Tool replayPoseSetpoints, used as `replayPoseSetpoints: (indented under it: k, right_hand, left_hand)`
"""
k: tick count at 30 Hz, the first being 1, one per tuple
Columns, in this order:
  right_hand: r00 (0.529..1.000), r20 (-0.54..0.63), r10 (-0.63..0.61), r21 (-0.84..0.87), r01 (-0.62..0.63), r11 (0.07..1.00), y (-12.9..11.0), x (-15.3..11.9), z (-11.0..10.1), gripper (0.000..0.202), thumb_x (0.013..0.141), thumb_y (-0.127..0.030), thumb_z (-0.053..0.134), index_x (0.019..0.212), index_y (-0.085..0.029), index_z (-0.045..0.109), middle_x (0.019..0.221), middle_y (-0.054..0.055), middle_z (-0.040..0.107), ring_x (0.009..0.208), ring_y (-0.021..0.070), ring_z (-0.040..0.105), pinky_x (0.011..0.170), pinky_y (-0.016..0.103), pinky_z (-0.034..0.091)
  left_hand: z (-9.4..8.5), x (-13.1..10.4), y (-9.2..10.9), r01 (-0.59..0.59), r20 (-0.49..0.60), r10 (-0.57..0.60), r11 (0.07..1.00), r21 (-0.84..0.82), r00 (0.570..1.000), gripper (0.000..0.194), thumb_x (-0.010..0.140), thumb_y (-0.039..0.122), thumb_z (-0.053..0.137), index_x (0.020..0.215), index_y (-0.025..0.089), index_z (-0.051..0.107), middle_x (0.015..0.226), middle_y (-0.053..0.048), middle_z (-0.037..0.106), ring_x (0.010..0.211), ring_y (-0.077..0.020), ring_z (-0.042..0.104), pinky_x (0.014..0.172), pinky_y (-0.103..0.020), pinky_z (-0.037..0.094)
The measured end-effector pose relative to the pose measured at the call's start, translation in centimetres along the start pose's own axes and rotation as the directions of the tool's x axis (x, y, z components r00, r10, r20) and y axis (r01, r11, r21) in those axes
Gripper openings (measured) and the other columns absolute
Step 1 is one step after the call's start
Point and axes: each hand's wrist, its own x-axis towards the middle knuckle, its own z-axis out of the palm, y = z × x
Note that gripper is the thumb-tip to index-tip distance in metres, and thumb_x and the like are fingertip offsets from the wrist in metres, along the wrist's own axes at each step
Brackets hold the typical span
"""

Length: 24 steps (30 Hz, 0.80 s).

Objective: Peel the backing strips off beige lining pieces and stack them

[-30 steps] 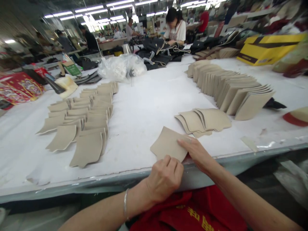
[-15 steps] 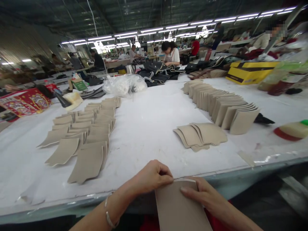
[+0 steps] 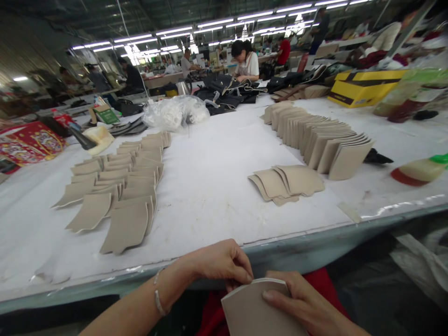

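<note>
A taupe panel with a pale edge [image 3: 259, 310] hangs below the table's front edge, its lower part out of frame. My left hand [image 3: 226, 264], a bracelet at its wrist, pinches the panel's top left edge. On the right side, my right hand [image 3: 297, 298] grips the same panel, thumb flat on its face and fingers behind. Several matching panels [image 3: 289, 182] lie overlapped on the table beyond my right hand. A long row of upright panels [image 3: 318, 137] stands behind them. At the left, more panels [image 3: 128, 224] are spread in overlapping rows.
On the white table [image 3: 210, 186] are a clear plastic bag [image 3: 175, 112], a yellow box [image 3: 364, 88], a bottle with a green cap [image 3: 420, 170] and a red box [image 3: 33, 140]. A person in a white top [image 3: 250, 65] works across the table.
The view has shifted slightly, so the table's contents sit higher. The held panel has tilted and sits lower, with both hands still on it. My left fingers have moved down along its top edge.
</note>
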Motion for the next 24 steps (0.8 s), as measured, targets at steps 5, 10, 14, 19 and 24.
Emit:
replayPoseSetpoints:
  k: [5, 10, 14, 19, 24]
  right_hand:
    - [0.966, -0.107, -0.237, -0.409, 0.175, 0.896, -0.8, -0.7, 0.1, 0.012, 0.092, -0.029, 0.055, 0.100, -0.022, 0.060, 0.099, 0.004, 0.063, 0.092, 0.0222, 0.057, 0.080, 0.032, 0.044]
    - [0.848, -0.071, -0.525, -0.748, 0.303, 0.591, -1.2, -0.9, 0.9, 0.026, 0.083, -0.011, 0.064, 0.104, -0.025, 0.060, 0.105, 0.005, 0.060, 0.096, 0.0250, 0.054, 0.082, 0.038, 0.041]
    - [0.757, -0.095, -0.646, -0.802, 0.326, 0.500, -1.5, -0.7, 1.6, 0.022, 0.078, -0.010, 0.070, 0.093, -0.023, 0.060, 0.091, 0.001, 0.062, 0.086, 0.0225, 0.052, 0.080, 0.035, 0.036]
    - [0.759, -0.018, -0.651, -0.830, 0.351, 0.432, -1.1, -0.4, 2.1, 0.014, 0.083, -0.008, 0.062, 0.084, -0.021, 0.058, 0.082, 0.000, 0.060, 0.080, 0.0203, 0.051, 0.080, 0.035, 0.030]
    - [0.783, 0.021, -0.621, -0.843, 0.347, 0.410, -0.4, -0.1, 2.5, 0.017, 0.082, -0.009, 0.066, 0.079, -0.021, 0.054, 0.079, -0.002, 0.058, 0.077, 0.0196, 0.049, 0.078, 0.035, 0.028]
  left_hand:
    - [0.5, 0.3, -0.6, -0.031, -0.007, 0.030, 0.999, -0.037, 1.000, 0.013, 0.062, 0.019, 0.062, 0.072, 0.013, 0.069, 0.052, 0.004, 0.057, 0.046, -0.0079, 0.051, 0.051, -0.020, 0.045]
    - [1.0, 0.1, -0.7, -0.085, -0.071, 0.078, 0.991, -0.103, 0.994, 0.011, 0.062, 0.018, 0.060, 0.069, 0.012, 0.066, 0.051, 0.005, 0.055, 0.046, -0.0070, 0.048, 0.048, -0.019, 0.040]
    - [1.2, -0.2, -0.7, -0.068, -0.076, 0.062, 0.995, -0.077, 0.995, 0.012, 0.062, 0.019, 0.059, 0.070, 0.013, 0.065, 0.051, 0.005, 0.054, 0.046, -0.0072, 0.048, 0.047, -0.019, 0.039]
    - [1.9, 0.0, -1.3, -0.048, -0.068, 0.041, 0.994, -0.098, 0.997, 0.009, 0.059, 0.018, 0.057, 0.066, 0.014, 0.062, 0.049, 0.005, 0.053, 0.045, -0.0078, 0.048, 0.046, -0.019, 0.039]
    - [2.4, 0.2, -1.7, -0.004, -0.049, 0.002, 0.999, -0.053, 0.999, 0.006, 0.056, 0.018, 0.056, 0.060, 0.015, 0.059, 0.047, 0.006, 0.050, 0.045, -0.0084, 0.047, 0.046, -0.020, 0.039]
